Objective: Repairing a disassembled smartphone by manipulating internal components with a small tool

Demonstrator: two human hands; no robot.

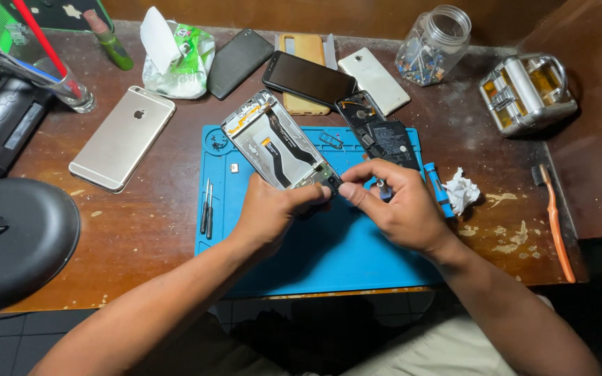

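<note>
Head view: left hand (266, 212) fingers wrapped round bottom end of opened phone frame (280, 145), held tilted over blue mat (329, 251) on counter (141, 230). Right hand (398, 205) fingers pinched narrow on a small tool at frame's lower corner; tip hidden. Back cover (377, 132) lies just behind, two screwdrivers (207, 207) left on mat, gold phone (123, 137) farther left.

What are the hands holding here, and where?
The left hand grips the opened phone by its bottom end. The right hand pinches at that same end; anything held there is too small to tell.
</note>
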